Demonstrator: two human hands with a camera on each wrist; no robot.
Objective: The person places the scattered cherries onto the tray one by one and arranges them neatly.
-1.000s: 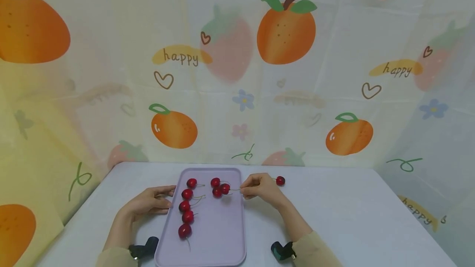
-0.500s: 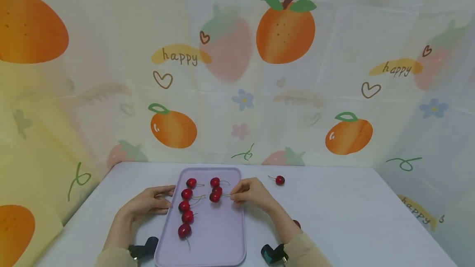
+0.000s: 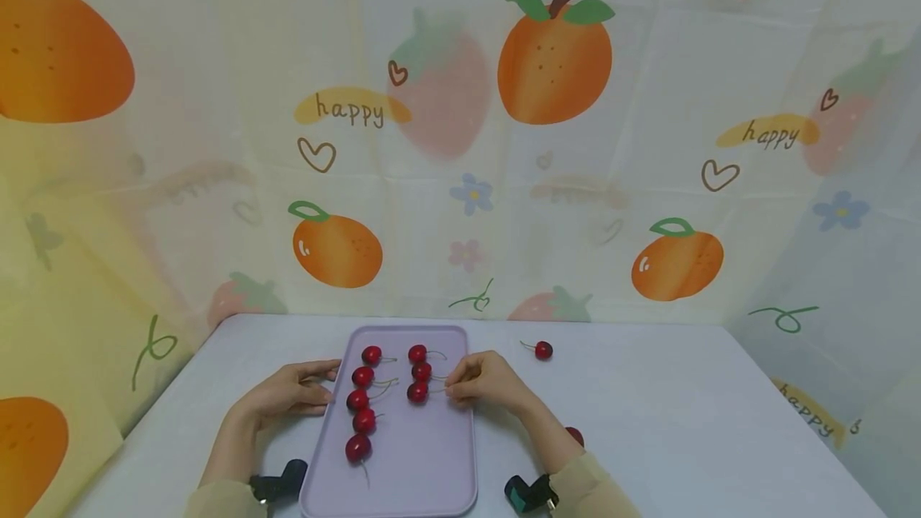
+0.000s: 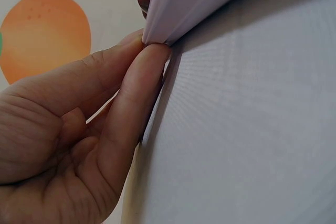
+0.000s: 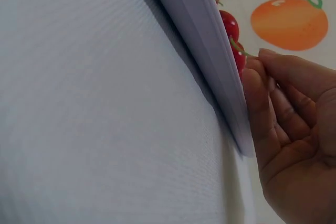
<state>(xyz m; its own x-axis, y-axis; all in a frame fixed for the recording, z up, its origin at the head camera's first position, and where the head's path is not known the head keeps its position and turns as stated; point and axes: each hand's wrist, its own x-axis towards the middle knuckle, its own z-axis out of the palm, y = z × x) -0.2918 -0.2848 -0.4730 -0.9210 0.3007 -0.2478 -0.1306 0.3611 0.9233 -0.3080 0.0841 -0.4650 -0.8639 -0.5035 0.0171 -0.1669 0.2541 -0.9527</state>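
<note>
A lilac tray lies on the white table. On it, several red cherries form a left column, with a cherry lowest. A shorter column to the right has an upper cherry, a middle cherry and a lower cherry. My right hand pinches the lower cherry's stem between thumb and finger, over the tray's right rim. With thumb and fingertips, my left hand grips the tray's left rim.
A loose cherry with its stem lies on the table behind my right hand. Another cherry is partly hidden by my right forearm. A fruit-printed cloth hangs behind the table.
My right hand has moved left and toward me, bringing its cherry from beside the upper two to below them in the right column. The left hand stays at the tray's rim.
</note>
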